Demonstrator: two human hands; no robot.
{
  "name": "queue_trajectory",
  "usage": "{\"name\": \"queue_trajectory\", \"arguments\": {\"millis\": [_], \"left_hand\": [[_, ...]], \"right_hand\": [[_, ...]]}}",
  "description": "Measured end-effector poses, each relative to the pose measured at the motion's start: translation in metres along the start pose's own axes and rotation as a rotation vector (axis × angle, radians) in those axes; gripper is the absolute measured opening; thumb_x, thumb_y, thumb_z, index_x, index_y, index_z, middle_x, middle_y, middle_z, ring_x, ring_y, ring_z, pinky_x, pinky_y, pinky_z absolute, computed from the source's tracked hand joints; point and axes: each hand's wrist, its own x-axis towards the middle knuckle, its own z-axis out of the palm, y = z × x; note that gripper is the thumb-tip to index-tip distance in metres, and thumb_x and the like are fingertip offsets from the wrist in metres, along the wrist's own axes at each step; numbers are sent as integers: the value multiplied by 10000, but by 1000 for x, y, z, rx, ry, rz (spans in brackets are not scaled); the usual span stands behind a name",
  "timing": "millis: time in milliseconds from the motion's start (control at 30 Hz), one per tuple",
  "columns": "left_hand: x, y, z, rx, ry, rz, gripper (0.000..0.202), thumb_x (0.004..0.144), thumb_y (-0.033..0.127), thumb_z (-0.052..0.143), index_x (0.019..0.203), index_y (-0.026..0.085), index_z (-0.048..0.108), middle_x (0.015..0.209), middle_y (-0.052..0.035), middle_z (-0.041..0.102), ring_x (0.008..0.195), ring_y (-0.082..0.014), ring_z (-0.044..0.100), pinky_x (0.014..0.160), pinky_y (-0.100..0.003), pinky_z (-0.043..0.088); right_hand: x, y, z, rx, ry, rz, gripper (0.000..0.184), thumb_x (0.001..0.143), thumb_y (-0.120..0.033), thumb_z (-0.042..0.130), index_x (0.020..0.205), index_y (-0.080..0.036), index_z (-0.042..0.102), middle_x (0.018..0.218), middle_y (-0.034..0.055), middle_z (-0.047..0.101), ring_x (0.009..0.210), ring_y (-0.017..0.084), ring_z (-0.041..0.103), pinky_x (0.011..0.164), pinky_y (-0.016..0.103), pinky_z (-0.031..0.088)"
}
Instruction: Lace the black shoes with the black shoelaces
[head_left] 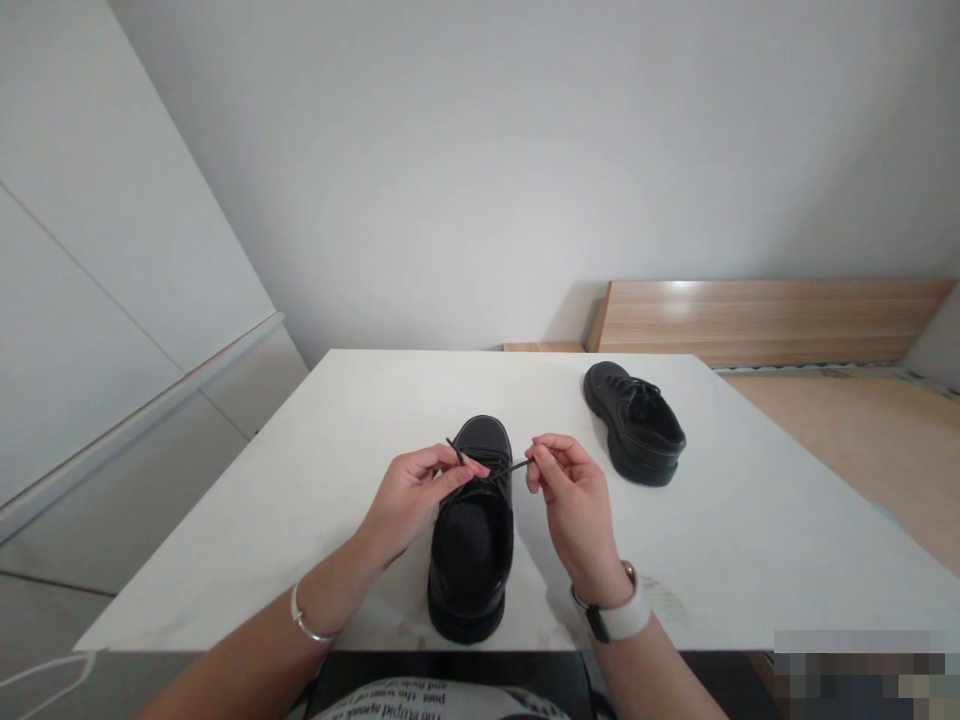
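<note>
A black lace-up shoe (471,560) sits upright on the white table, its toe pointing away from me and its heel near the front edge. Over its lacing, my left hand (420,490) pinches one part of the black shoelace (514,467), with a short end sticking up past the fingers. To the right of the shoe, my right hand (574,500) grips the lace between thumb and forefinger, and the stretch between the hands is drawn fairly straight. My left fingers hide part of the lacing.
A second black shoe (636,425), its laces on, stands farther back at the right of the white table (360,400). Behind the table is a grey wall, with a wooden headboard (750,320) and a bed (840,420) at the right. White panels (112,250) line the left.
</note>
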Motion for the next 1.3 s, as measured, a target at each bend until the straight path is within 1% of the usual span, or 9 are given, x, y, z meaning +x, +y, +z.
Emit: {"name": "queue_trajectory", "arguments": {"millis": [167, 300, 433, 567, 667, 733, 967, 1100, 1300], "left_hand": [[7, 6, 6, 68, -26, 50, 167, 789, 310, 774, 872, 165, 765, 735, -47, 741, 716, -184, 682, 721, -306, 545], [5, 8, 6, 282, -53, 233, 119, 842, 312, 734, 813, 211, 790, 721, -25, 667, 725, -158, 611, 685, -271, 488], [2, 8, 2, 268, -75, 256, 200, 895, 350, 676, 840, 187, 780, 743, -41, 666, 751, -167, 611, 708, -284, 492], [2, 6, -1, 220, -59, 212, 233, 898, 367, 679, 814, 167, 766, 842, -82, 724, 813, -193, 656, 773, -317, 522], [2, 8, 2, 206, -49, 194, 211, 900, 336, 673, 803, 175, 770, 832, -74, 730, 826, -189, 671, 780, -305, 523], [2, 10, 4, 189, -50, 187, 191, 891, 315, 679, 792, 181, 771, 833, -68, 742, 836, -190, 675, 787, -304, 520], [2, 13, 3, 182, -92, 69, 76, 804, 185, 714, 861, 179, 763, 831, -45, 752, 789, -180, 664, 730, -293, 499], [-1, 18, 2, 369, -117, 220, 118, 793, 96, 681, 841, 194, 725, 853, -25, 696, 843, -170, 639, 791, -297, 486], [0, 23, 7, 648, -147, 671, 194, 845, -2, 558, 855, 190, 586, 821, -20, 628, 886, -187, 522, 803, -309, 474]], "right_hand": [[-13, -26, 15, -272, -191, -268, 46, 865, -271, 713, 860, -227, 726, 817, 32, 716, 771, 173, 641, 714, 320, 506], [-20, -41, 28, -501, -304, -528, 108, 919, -196, 652, 877, -251, 735, 805, 21, 717, 824, 191, 607, 757, 355, 485], [-22, -39, 31, -655, -358, -635, 167, 945, -177, 612, 1031, -279, 713, 905, 16, 736, 886, 205, 593, 820, 395, 475], [-22, -29, 22, -702, -332, -583, 379, 920, -222, 658, 1292, -259, 595, 1065, 67, 700, 944, 214, 621, 815, 376, 523], [-25, -25, 16, -732, -294, -541, 127, 951, -185, 593, 1035, -227, 677, 919, 52, 675, 819, 178, 627, 736, 317, 534], [-28, -26, 13, -763, -293, -555, 138, 969, -165, 550, 904, -215, 661, 877, 49, 655, 803, 171, 620, 730, 307, 528], [-29, -29, -1, -908, -504, -625, 144, 995, -159, 488, 939, -200, 614, 913, 72, 625, 867, 206, 563, 759, 353, 489], [-27, -32, -4, -910, -519, -579, 130, 984, -151, 493, 926, -194, 602, 947, 79, 618, 902, 216, 550, 797, 373, 475], [-22, -31, 13, -733, -441, -429, 211, 989, -152, 439, 1116, -197, 601, 1024, 79, 673, 940, 192, 612, 822, 328, 492]]}}
